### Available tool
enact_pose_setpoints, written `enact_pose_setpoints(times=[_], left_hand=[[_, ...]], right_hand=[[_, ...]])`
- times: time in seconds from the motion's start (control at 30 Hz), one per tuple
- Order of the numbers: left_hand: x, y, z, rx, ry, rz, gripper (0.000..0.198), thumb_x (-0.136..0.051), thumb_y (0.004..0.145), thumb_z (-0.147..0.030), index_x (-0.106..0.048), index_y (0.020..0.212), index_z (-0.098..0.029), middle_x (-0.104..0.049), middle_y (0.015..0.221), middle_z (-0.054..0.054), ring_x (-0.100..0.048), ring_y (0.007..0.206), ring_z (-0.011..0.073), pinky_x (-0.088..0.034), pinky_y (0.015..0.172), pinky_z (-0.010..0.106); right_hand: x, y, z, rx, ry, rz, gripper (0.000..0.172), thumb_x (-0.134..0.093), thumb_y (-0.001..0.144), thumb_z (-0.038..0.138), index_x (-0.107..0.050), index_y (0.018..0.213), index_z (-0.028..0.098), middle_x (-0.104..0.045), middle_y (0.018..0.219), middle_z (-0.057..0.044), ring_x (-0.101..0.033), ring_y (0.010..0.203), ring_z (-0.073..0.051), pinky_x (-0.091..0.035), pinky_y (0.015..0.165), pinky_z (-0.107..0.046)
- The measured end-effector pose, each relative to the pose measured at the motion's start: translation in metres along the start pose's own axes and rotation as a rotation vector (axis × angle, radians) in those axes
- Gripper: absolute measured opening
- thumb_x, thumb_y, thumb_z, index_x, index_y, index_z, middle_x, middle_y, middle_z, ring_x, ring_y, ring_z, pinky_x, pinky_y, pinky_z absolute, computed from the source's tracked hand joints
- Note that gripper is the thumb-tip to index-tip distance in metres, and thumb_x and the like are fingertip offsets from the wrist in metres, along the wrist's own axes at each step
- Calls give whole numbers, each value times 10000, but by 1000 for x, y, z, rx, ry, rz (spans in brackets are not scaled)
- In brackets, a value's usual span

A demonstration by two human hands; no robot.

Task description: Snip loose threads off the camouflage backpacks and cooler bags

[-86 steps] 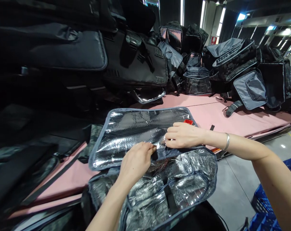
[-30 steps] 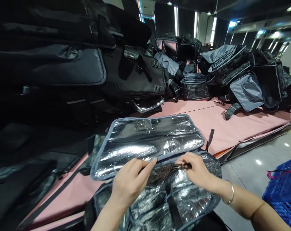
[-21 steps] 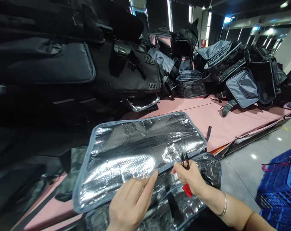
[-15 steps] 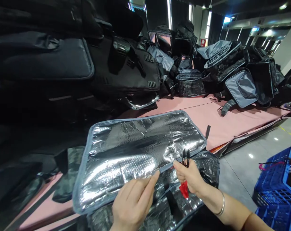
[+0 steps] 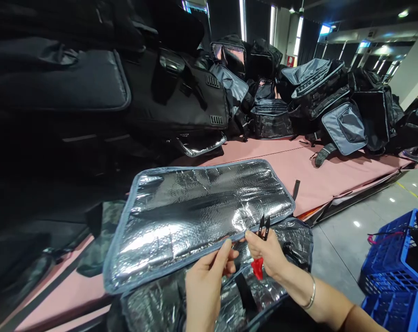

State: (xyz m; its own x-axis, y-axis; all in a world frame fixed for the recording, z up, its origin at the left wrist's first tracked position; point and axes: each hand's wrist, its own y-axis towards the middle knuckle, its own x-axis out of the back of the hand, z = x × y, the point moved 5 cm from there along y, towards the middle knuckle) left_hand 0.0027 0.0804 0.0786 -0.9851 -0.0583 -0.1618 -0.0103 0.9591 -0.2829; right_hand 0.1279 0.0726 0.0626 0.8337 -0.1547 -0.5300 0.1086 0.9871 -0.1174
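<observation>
A silver foil-lined bag flap (image 5: 202, 207) with grey edge binding lies spread over a foil-lined bag (image 5: 160, 299). My left hand (image 5: 209, 276) pinches the flap's near edge between thumb and curled fingers. Just right of it, my right hand (image 5: 267, 251) is closed around thread snips (image 5: 263, 227), their black blades pointing up past the knuckles. Red material (image 5: 257, 268) on the snips shows below that palm. The thumb and forefinger of my right hand also meet the grey binding.
Large black bags (image 5: 181, 92) are piled at the left and behind the flap. Open grey-lined backpacks (image 5: 345, 127) stand farther back on the pink-covered table (image 5: 319, 180). Blue plastic crates (image 5: 385, 258) sit on the floor at the right. A black strap (image 5: 245, 295) crosses the foil lining.
My left hand has turned from lying along the edge with the forefinger extended to pinching it from below. My right hand has shifted slightly left, and the snips tilt a little.
</observation>
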Motion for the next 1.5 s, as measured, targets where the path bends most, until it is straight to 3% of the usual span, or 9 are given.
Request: enact_pose_setpoints(times=[0.13, 0.2, 0.3, 0.37, 0.63, 0.93, 1.17, 1.3, 1.5], left_hand=[[-8, 2, 0, -19, -144, -67, 405, -826, 461, -450, -617, 567, -120, -537, 504, -13, -408, 422, 68, -328, 406, 205], [-8, 1, 3, -62, -161, -85, 382, -818, 488, -432, -601, 559, -126, -518, 499, -25, -409, 429, 67, -327, 410, 202], [-6, 1, 9, -103, -153, -99, 348, -795, 545, -416, -591, 565, -135, -505, 495, -31, -414, 441, 70, -336, 422, 201], [-5, 0, 12, -129, -145, -108, 337, -780, 573, -415, -588, 565, -138, -502, 495, -32, -416, 448, 71, -340, 429, 199], [-4, -2, 13, -167, -109, -153, 330, -765, 595, -417, -583, 558, -145, -486, 488, -38, -406, 457, 72, -336, 442, 201], [-5, -2, 13, -197, -90, -161, 330, -752, 607, -413, -568, 548, -145, -479, 491, -36, -403, 460, 77, -336, 445, 210], [-6, -4, 9, -193, -117, -157, 329, -763, 592, -404, -566, 541, -145, -477, 488, -37, -401, 458, 76, -329, 434, 210], [-6, -3, 10, -181, -146, -163, 320, -769, 588, -392, -568, 549, -147, -476, 490, -41, -397, 457, 72, -323, 428, 204], [-7, -4, 7, -182, -136, -154, 313, -755, 608, -383, -560, 545, -147, -464, 492, -41, -397, 458, 73, -333, 429, 205]], right_hand=[[3, 0, 2, -25, -136, -7, 460, -661, 709, 583, -594, 700, 128, -246, 447, 109, -159, 415, -43, -122, 412, -216], [5, -5, 8, 4, -276, 3, 423, -656, 728, 552, -578, 724, 136, -344, 506, 82, -256, 453, -55, -205, 436, -207], [10, -21, 22, 127, -484, 45, 290, -619, 799, 440, -555, 844, 161, -520, 727, 20, -455, 653, -104, -375, 611, -222], [13, -33, 32, 203, -609, 47, 202, -538, 864, 370, -536, 939, 182, -564, 835, -2, -504, 765, -130, -401, 707, -247], [15, -52, 50, 353, -1032, -119, 113, -587, 814, 288, -540, 862, 197, -521, 641, 33, -476, 539, -110, -372, 526, -226], [8, -48, 53, 402, -1055, -84, 89, -575, 804, 242, -535, 874, 204, -593, 737, 6, -531, 599, -114, -420, 539, -207], [29, -43, 17, 339, -753, -213, 138, -572, 825, 291, -483, 881, 203, -460, 608, 58, -406, 520, -103, -327, 502, -222], [29, -41, 0, 320, -556, -189, 177, -565, 834, 335, -446, 862, 208, -453, 635, 53, -392, 546, -105, -331, 515, -219], [26, -43, 5, 439, -792, -197, 143, -530, 865, 308, -478, 931, 193, -439, 587, 55, -398, 496, -106, -298, 492, -237]])
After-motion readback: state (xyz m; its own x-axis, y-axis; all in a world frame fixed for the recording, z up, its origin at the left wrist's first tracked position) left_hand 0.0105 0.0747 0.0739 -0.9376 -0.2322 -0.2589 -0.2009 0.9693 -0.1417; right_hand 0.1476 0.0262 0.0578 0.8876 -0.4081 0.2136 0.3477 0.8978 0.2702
